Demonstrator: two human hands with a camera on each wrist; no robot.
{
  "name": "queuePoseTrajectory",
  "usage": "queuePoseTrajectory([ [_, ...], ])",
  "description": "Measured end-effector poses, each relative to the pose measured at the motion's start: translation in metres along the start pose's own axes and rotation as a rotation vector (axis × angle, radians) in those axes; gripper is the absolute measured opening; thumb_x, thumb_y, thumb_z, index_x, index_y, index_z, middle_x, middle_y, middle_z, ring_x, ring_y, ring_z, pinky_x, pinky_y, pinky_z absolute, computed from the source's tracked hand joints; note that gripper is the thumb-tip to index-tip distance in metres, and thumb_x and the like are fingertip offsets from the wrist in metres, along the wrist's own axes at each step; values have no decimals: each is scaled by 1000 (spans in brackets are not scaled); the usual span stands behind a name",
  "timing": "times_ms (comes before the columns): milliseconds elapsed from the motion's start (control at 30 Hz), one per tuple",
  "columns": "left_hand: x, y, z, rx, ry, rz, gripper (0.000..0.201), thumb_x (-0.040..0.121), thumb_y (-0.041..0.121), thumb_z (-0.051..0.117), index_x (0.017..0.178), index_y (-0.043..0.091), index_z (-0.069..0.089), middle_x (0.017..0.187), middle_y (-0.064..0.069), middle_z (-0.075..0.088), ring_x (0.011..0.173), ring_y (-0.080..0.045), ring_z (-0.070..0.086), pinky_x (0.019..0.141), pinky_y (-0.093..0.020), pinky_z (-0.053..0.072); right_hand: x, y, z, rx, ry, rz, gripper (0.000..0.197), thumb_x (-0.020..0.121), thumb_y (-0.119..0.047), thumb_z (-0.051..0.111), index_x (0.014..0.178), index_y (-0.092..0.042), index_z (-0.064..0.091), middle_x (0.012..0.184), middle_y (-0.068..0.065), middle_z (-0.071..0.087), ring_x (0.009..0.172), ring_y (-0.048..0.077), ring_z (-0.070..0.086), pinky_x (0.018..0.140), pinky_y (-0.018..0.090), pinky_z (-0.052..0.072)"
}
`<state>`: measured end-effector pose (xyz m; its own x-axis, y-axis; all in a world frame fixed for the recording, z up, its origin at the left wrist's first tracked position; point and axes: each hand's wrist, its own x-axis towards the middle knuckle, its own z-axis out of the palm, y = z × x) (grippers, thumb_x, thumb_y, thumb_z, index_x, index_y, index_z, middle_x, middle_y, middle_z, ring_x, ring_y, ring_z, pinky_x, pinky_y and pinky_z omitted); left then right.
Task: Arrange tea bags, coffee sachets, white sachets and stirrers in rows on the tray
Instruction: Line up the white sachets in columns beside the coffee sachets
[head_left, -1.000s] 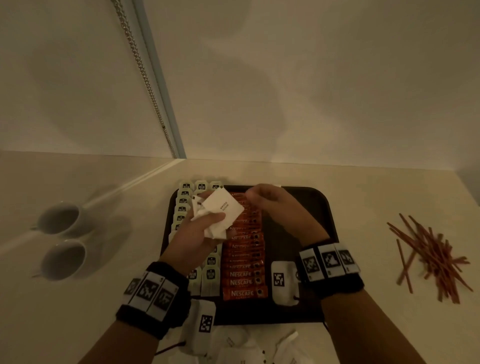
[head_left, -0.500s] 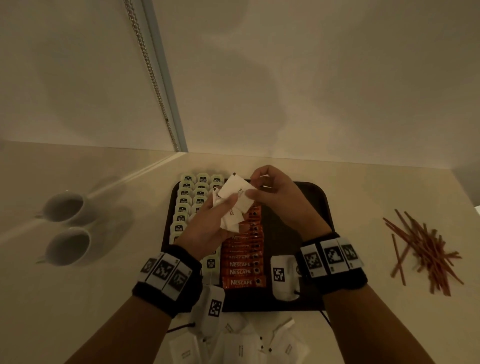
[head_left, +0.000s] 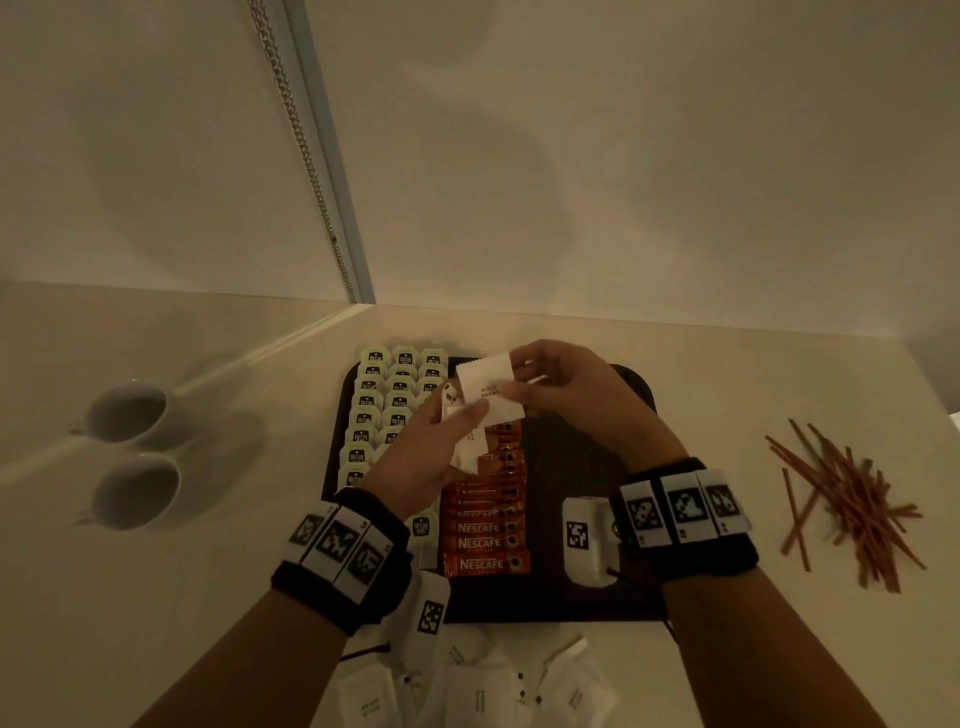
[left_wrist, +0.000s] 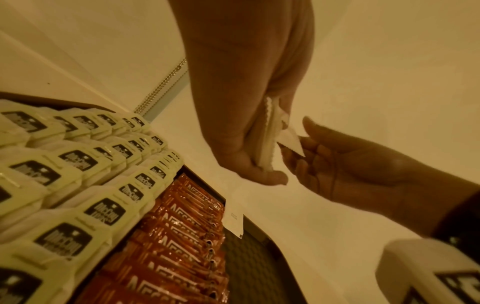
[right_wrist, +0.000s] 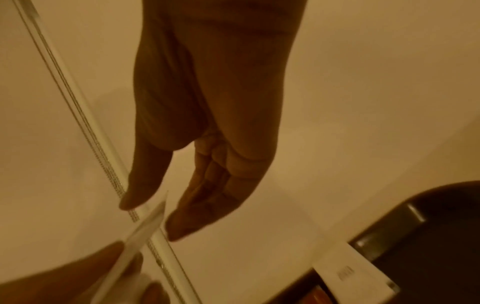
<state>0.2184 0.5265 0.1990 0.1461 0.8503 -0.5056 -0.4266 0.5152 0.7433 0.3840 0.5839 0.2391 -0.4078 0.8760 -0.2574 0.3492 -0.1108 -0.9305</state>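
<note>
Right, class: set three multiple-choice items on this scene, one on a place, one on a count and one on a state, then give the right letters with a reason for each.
1. Where do the stirrers lie?
A. On the counter, right of the tray
B. On top of the tea bags
C. Inside a mug

2. How many cups stand left of the tray?
A. One
B. Two
C. Four

3. What is the left hand doing?
A. Pressing flat on the counter
B. Hanging empty
C. Gripping white sachets

Answers:
1 A: the head view shows them in a loose pile off the tray's right side.
2 B: two white cups stand side by side there.
3 C: the left wrist view shows thumb and fingers closed on a bunch of them.
</note>
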Motion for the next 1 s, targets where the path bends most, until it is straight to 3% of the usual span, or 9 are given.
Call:
queuePoseTrajectory([
  [133, 3, -3, -2, -68, 10, 9, 21, 95, 15, 53, 115, 18, 58, 114, -13, 62, 88, -24, 64, 64, -36, 58, -6, 22, 5, 188, 67, 49, 15, 82, -6, 67, 96, -7, 62, 99, 13, 69, 88, 20, 68, 68, 20, 55],
  [200, 4, -4, -5, -184, 9, 20, 17, 95, 10, 50, 105, 19, 60, 112, -15, 61, 83, -25, 64, 62, -36, 58, -1, 38, -2, 338, 185, 84, 12, 83, -2, 65, 95, -5, 62, 95, 9, 69, 86, 18, 68, 68, 18, 55],
  [267, 5, -4, -11, -335, 40, 42, 26, 95, 2, 43, 106, 19, 58, 104, -13, 63, 76, -24, 67, 58, -34, 58, 8, 59, -15, 403, 347, 119, 13, 85, 0, 62, 96, -6, 62, 95, 6, 68, 89, 19, 66, 68, 18, 56],
  [367, 5, -4, -20, -472, 63, 66, 29, 92, -3, 34, 106, 14, 53, 101, -13, 65, 76, -25, 67, 54, -30, 56, 27, 97, -39, 263, 576, 209, 16, 88, -2, 60, 103, -7, 62, 98, 6, 66, 92, 20, 64, 77, 24, 57],
  [433, 5, -2, -23, -493, 65, 63, 30, 92, -3, 33, 111, 9, 54, 102, -14, 67, 79, -27, 69, 54, -29, 56, 39, 123, -51, 106, 646, 289, 12, 88, -6, 61, 95, -15, 65, 100, 6, 67, 95, 23, 64, 85, 36, 55],
  [500, 5, -1, -24, -483, 81, 69, 30, 93, -2, 34, 112, 9, 55, 102, -13, 70, 87, -29, 70, 58, -31, 57, 48, 140, -57, -41, 642, 352, 11, 87, -11, 62, 94, -18, 66, 103, 7, 68, 97, 25, 64, 89, 44, 53],
  [600, 5, 0, -23, -465, 98, 82, 33, 92, -3, 38, 112, 13, 58, 107, -16, 64, 100, -34, 65, 65, -34, 59, 57, 151, -59, -209, 631, 393, 21, 88, -13, 61, 108, -11, 66, 112, 9, 66, 102, 25, 62, 93, 44, 51],
  [800, 6, -4, -27, -302, 135, 34, 34, 94, 6, 46, 121, 23, 57, 116, -14, 64, 82, -27, 71, 55, -35, 58, 61, 152, -59, -317, 638, 411, 24, 87, -15, 63, 111, -9, 66, 114, 10, 66, 105, 26, 60, 97, 40, 47],
  [1000, 5, -4, -25, -279, 93, 30, 25, 94, 13, 48, 112, 24, 61, 101, -9, 67, 74, -23, 71, 53, -30, 57, 62, 148, -56, -326, 666, 382, 22, 86, -15, 65, 106, -8, 68, 111, 10, 67, 105, 25, 60, 97, 37, 46],
])
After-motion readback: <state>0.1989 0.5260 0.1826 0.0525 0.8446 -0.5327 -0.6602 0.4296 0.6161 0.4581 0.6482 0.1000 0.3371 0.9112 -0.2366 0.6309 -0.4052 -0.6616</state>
